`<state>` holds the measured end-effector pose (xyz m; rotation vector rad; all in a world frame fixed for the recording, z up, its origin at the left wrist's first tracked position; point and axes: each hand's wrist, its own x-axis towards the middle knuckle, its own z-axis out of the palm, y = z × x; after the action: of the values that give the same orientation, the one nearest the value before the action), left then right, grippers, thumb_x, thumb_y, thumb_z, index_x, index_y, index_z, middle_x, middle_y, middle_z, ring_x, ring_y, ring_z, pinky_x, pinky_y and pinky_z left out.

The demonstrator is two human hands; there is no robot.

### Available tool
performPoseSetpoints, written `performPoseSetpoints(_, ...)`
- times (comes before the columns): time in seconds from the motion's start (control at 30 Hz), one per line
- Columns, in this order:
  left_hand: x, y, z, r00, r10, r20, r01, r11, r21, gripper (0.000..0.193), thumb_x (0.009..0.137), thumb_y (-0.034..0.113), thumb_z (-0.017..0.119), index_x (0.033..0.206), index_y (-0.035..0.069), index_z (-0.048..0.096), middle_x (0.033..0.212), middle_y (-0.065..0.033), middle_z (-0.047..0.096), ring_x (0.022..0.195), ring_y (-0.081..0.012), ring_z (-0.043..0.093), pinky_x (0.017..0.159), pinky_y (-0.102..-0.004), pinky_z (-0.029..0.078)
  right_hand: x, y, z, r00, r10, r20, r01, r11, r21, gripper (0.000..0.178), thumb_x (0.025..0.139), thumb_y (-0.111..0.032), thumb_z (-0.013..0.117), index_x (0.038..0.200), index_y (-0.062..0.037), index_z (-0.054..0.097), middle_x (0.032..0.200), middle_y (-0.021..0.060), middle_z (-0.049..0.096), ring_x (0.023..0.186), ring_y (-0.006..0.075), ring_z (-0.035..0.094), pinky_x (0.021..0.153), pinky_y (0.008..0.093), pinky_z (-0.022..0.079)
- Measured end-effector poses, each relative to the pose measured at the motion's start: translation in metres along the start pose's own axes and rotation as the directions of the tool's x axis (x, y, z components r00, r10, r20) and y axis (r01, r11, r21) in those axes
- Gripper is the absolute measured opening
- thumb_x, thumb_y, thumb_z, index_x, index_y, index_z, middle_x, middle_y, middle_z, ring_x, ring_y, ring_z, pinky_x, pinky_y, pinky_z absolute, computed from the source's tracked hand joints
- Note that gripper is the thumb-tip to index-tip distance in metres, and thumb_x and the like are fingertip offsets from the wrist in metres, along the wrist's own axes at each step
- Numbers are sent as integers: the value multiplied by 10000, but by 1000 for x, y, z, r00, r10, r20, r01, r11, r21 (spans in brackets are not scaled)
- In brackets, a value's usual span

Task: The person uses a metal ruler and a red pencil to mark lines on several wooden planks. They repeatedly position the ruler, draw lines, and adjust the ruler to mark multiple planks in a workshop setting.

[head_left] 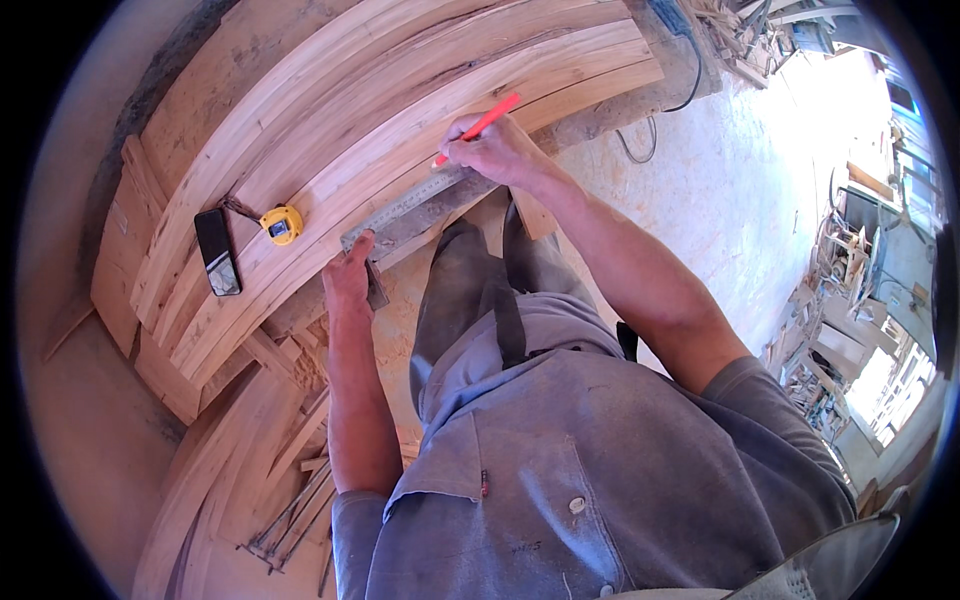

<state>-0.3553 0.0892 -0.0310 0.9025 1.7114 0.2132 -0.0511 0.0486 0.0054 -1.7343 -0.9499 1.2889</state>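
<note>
Right hand [492, 152] grasping slim red pencil [499, 109], tip near grey graduated metal ruler [402, 207]; left hand [347, 272] gripping ruler's left end. Ruler lying along near edge of pale curved wooden planks [380, 150].

Black phone [218, 252], metal rods [288, 514], heaped scrap wood [846, 262]

Free room over upper boards [330, 115], tape measure [283, 226] and phone [217, 250] blocking left, ruler [404, 204] nearer
</note>
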Motion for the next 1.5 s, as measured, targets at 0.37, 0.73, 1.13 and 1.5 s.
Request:
performPoseSetpoints(0.37, -1, 1, 0, 1000, 11, 5, -11, 1000, 22, 314, 859, 337, 764, 823, 52, 636, 557, -50, 529, 400, -186, 515, 357, -329, 406, -27, 34, -3, 736, -636, -231, 510, 746, -429, 195, 808, -2, 679, 993, -62, 692, 853, 45, 702, 803, 210, 665, 763, 345, 525)
performPoseSetpoints(0.73, -15, 19, 3, 999, -18, 30, 22, 991, -133, 275, 843, 318, 775, 873, 77, 647, 584, -37, 533, 411, -179, 514, 371, -344, 411, -41, 37, -15, 732, -655, -186, 468, 682, -561, 314, 698, 8, 723, 985, -114, 682, 848, 21, 692, 918, 262, 642, 859, 399, 479)
performPoseSetpoints(1.13, -20, 27, -1, 992, -59, 112, 71, 992, -107, 330, 851, 375, 750, 774, 121, 554, 545, -27, 489, 385, -178, 500, 352, -335, 395, -33, 48, -16, 743, -643, -186, 472, 701, -535, 298, 680, -11, 745, 943, -130, 672, 828, -11, 695, 889, 250, 645, 860, 390, 480)
performPoseSetpoints(1.5, -42, 35, -10, 955, 168, 246, -27, 872, -490, 326, 950, 377, 681, 882, 62, 627, 711, -48, 607, 614, -155, 587, 567, -303, 469, -55, 26, -18, 743, -613, -268, 447, 752, -484, 273, 761, 17, 696, 1014, -86, 682, 877, 52, 699, 902, 272, 636, 855, 395, 491)
